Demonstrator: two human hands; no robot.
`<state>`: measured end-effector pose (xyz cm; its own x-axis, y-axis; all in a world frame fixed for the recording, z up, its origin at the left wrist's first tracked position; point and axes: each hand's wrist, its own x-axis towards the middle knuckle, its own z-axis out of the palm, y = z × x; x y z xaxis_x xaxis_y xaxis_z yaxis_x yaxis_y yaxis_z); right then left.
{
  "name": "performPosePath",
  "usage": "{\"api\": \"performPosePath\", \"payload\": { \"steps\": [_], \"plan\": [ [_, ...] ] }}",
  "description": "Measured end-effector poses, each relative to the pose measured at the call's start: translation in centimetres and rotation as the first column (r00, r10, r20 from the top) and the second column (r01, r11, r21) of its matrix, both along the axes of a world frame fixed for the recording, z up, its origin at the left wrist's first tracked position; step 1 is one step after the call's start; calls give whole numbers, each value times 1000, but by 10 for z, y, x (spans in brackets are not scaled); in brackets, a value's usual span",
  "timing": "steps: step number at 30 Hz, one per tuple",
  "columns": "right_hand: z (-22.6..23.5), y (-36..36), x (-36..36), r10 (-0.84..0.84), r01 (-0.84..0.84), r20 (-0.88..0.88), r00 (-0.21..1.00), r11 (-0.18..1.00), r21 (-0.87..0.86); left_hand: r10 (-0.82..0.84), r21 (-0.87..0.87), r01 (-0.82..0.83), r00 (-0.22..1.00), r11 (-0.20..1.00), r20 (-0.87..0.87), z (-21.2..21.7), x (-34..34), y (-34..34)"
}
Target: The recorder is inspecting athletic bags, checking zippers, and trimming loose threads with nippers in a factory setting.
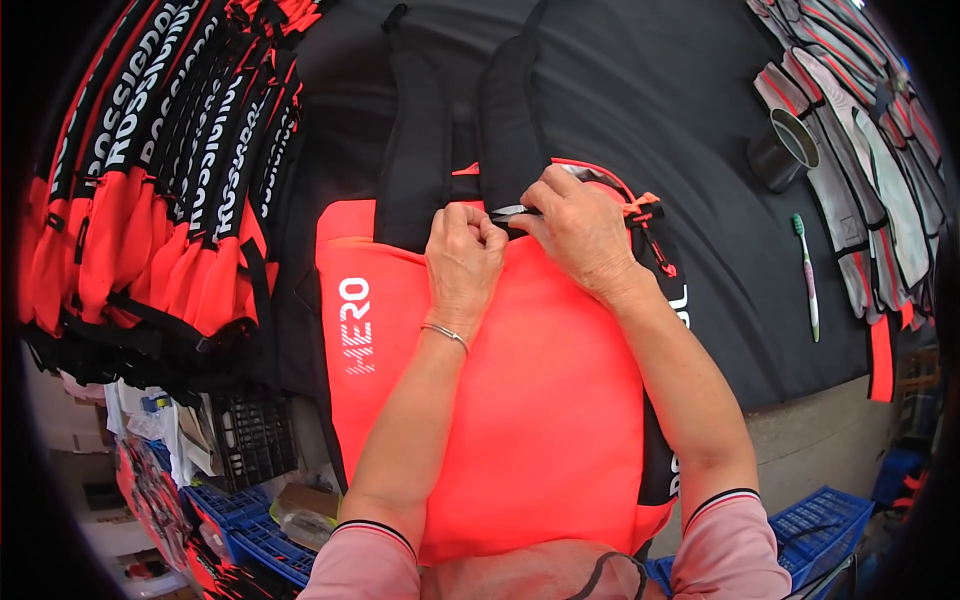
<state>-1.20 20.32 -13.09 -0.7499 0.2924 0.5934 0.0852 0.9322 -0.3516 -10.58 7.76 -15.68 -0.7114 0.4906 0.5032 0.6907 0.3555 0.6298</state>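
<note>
A bright red-orange backpack [540,400] with black sides lies in front of me, its black shoulder straps [415,140] stretching away across the table. At the base of the straps, my left hand [465,255] is closed in a pinch on the bag's top edge; whatever lies between its fingertips is too small to make out. My right hand [585,230] grips a pair of small thread snips [510,212], their silver blades pointing left toward the left fingertips. Beside the right hand, an orange cord and zip pull [645,207] hang at the bag's open upper corner.
Red and black bag pieces [150,180] are stacked at the left. A dark metal cup [783,152], a toothbrush [806,277] and grey strap pieces [850,180] lie at the right on the black-covered table [730,350]. Blue crates [825,530] stand below the table's near edge.
</note>
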Motion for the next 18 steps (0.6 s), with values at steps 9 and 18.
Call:
{"api": "performPosePath", "payload": {
  "steps": [9,18],
  "plan": [
    [-2,-9,-10,-15,17,-9,1000,962,273,32,9,-32,995,999,-99,-3,-1,1],
    [5,-5,-7,-118,125,-60,991,983,134,-28,27,30,998,999,-64,1,1,-10]
  ]
}}
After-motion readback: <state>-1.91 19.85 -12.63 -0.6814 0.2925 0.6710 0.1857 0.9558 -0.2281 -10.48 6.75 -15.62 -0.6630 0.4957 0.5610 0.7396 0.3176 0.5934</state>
